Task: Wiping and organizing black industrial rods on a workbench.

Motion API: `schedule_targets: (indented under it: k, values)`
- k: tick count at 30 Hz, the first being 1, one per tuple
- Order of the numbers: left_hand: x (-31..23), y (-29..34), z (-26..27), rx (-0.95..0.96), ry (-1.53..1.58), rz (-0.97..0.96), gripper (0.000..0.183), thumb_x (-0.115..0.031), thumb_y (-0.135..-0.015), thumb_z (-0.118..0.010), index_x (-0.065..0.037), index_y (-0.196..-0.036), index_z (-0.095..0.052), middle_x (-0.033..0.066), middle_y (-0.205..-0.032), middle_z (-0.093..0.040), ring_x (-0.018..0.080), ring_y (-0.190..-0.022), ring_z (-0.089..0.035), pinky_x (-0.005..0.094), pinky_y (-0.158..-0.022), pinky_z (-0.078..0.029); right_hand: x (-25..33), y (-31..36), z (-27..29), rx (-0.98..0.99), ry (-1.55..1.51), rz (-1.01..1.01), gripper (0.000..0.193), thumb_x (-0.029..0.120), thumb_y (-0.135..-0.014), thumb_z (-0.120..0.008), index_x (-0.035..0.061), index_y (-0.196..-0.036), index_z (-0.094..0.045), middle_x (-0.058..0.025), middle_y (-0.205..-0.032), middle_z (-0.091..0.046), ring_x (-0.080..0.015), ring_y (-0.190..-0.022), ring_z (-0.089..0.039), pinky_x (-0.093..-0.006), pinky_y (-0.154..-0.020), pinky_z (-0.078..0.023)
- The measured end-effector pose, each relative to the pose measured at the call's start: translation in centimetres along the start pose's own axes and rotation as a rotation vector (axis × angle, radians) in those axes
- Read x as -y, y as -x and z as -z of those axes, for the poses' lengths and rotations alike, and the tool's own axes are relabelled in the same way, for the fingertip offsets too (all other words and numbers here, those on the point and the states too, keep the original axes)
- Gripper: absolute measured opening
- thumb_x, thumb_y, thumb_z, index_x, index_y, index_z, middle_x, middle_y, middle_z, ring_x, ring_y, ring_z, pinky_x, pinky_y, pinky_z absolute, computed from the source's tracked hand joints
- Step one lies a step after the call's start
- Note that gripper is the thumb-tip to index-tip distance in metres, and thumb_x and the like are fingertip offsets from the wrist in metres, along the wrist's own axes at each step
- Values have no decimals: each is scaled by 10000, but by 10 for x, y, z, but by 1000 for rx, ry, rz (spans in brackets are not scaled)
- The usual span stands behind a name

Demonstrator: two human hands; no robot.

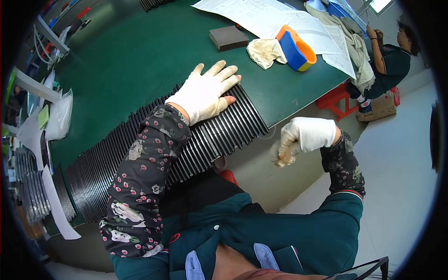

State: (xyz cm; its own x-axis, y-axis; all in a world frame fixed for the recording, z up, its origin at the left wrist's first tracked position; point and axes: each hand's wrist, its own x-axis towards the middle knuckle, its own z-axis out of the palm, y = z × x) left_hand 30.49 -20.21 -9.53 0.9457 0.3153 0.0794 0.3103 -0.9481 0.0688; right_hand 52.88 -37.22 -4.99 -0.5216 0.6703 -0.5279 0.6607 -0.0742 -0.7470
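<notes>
A long row of thin black strips (214, 140), packed side by side on edge, runs slantwise along the near edge of the green table. My left hand (203, 95), in a white glove with bare fingertips showing, lies flat on the upper right part of the row with its fingers spread. Off the table's edge to the right, my right hand (305, 137) hangs in a white glove, fingers curled together. Its fingertips look beige and crumpled; what they hold, if anything, I cannot make out. Patterned dark sleeves cover both forearms.
Beyond the row are a dark grey block (228, 38), a crumpled off-white cloth (266, 52), a blue, orange and yellow tape dispenser-like holder (297, 49) and printed sheets (308, 30). A person (396, 60) sits at the far right by a red stool (333, 100). Metal frames (37, 84) stand left.
</notes>
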Motion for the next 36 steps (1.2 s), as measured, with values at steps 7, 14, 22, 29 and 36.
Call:
schedule_targets:
  k: [7, 14, 22, 29, 36]
  values:
    - [6, -1, 5, -11, -23, 23, 524, -323, -925, -507, -126, -1401, -415, 85, -1496, -341, 300, -1407, -268, 547, -1115, -251, 11, -52, 12, -769, -22, 406, 254, -22, -690, -684, 30, -938, -707, -69, -965, -655, -172, -861, -616, -280, -770, -490]
    - [14, 10, 8, -14, 5, 26, 524, -325, -922, -516, -124, -1396, -417, 88, -1496, -344, 297, -1411, -259, 546, -1118, -244, 32, -23, 21, -191, 77, 496, 242, -25, -700, -702, 70, -920, -739, -93, -853, -684, -231, -789, -650, -331, -733, -520]
    - [4, 1, -2, -55, 10, -12, 529, -321, -909, -525, -121, -1389, -428, 88, -1477, -371, 285, -1403, -281, 534, -1120, -248, 27, -62, 1, -161, -32, 702, 171, -44, -704, -685, 30, -855, -720, -83, -872, -683, -216, -802, -658, -305, -684, -529]
    - [13, 13, -2, -48, -33, 13, 544, -353, -909, -536, -127, -1391, -424, 80, -1487, -355, 282, -1405, -274, 540, -1111, -257, 62, -62, 8, -554, 6, 588, 239, -25, -703, -691, 48, -929, -719, -69, -889, -683, -221, -849, -634, -322, -773, -507]
    - [12, 12, -7, -65, -7, 5, 531, -341, -917, -523, -136, -1395, -421, 79, -1478, -374, 279, -1398, -291, 516, -1118, -264, 54, -61, -32, 71, 57, 621, 151, -15, -706, -694, 81, -815, -736, -41, -782, -700, -195, -781, -638, -308, -686, -508]
